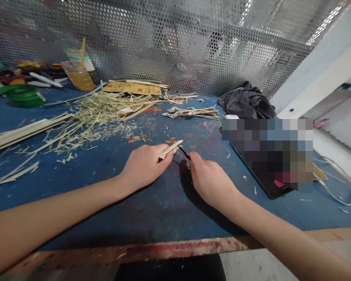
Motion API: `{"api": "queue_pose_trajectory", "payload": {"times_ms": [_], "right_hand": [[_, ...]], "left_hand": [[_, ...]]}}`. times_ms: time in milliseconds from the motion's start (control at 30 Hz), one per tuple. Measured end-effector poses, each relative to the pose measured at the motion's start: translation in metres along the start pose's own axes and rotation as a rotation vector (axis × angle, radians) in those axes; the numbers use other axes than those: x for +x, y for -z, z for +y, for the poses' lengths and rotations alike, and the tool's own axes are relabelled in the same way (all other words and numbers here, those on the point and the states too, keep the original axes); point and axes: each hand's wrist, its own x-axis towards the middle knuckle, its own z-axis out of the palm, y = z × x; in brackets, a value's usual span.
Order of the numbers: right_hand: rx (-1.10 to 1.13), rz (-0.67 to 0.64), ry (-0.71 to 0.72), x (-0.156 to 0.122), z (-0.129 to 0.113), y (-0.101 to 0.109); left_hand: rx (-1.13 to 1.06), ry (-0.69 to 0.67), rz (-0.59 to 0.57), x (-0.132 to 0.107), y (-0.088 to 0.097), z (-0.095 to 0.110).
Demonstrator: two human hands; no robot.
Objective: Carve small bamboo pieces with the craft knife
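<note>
My left hand [148, 164] is closed around a short, pale pointed piece [172, 147] that looks like wood or plant stem; its tip sticks out to the upper right. A slim dark tool [185, 152] is pinched in my right hand [210, 180], its thin end meeting the pale piece near the tip. Whether the tool is a knife or a brush cannot be made out. Both hands are just above the middle of the blue table [152, 210]. Beyond them lies a small bundle of thin sticks with patterned ends [193, 112].
Pale shavings [105, 107] heap at the back left under a yellow envelope [131, 88]. Long pale strips [26, 130] lie left. A cup of amber liquid [78, 76], green tape roll [22, 96], dark cloth [245, 100] and partly blurred tablet [269, 191] stand around, before a perforated metal screen [175, 43].
</note>
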Motion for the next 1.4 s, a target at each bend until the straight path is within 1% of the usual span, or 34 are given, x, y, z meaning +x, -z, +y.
{"api": "queue_pose_trajectory", "payload": {"times_ms": [167,400,467,600,733,867,900,1000,1033,1067,1100,1167,1233,1300,1400], "right_hand": [[-0.012,-0.005,0.004,0.0,0.0,-0.002],[-0.028,-0.027,-0.014,0.0,-0.002,0.0],[-0.027,-0.046,-0.03,0.0,-0.003,0.003],[-0.048,-0.08,-0.041,0.0,-0.004,0.006],[-0.042,-0.074,-0.028,0.0,-0.001,0.006],[-0.003,-0.049,0.0,-0.001,0.001,0.003],[-0.002,-0.048,0.008,-0.001,0.002,0.003],[-0.008,-0.041,0.026,-0.003,0.004,0.001],[0.0,-0.033,0.027,-0.004,0.005,0.0],[0.018,-0.015,0.025,-0.004,0.006,-0.001],[0.044,0.009,0.022,-0.005,0.007,-0.002],[0.105,0.068,0.017,-0.005,0.008,-0.003],[0.148,0.108,0.03,-0.005,0.009,-0.005],[0.157,0.107,0.049,-0.005,0.008,-0.005],[0.13,0.086,0.049,-0.003,0.005,-0.005]], "left_hand": [[-0.002,0.0,0.028,0.001,-0.001,-0.001],[0.026,-0.016,0.015,0.002,-0.002,0.0],[0.06,-0.029,0.031,0.002,-0.002,0.0],[0.093,-0.057,0.101,0.0,-0.003,-0.001],[0.045,-0.063,0.16,-0.002,-0.003,0.0],[-0.045,-0.062,0.175,-0.001,-0.002,-0.001],[-0.081,-0.059,0.196,0.0,-0.001,-0.002],[-0.212,0.01,0.358,0.005,0.003,-0.009],[-0.241,0.035,0.398,0.007,0.004,-0.011],[-0.258,0.048,0.412,0.008,0.005,-0.012],[-0.263,0.042,0.392,0.009,0.005,-0.012],[-0.258,-0.011,0.296,0.008,0.005,-0.01],[-0.254,-0.054,0.226,0.006,0.003,-0.007],[-0.234,-0.073,0.19,0.005,0.002,-0.004],[-0.194,-0.08,0.17,0.004,0.0,-0.003]]}}
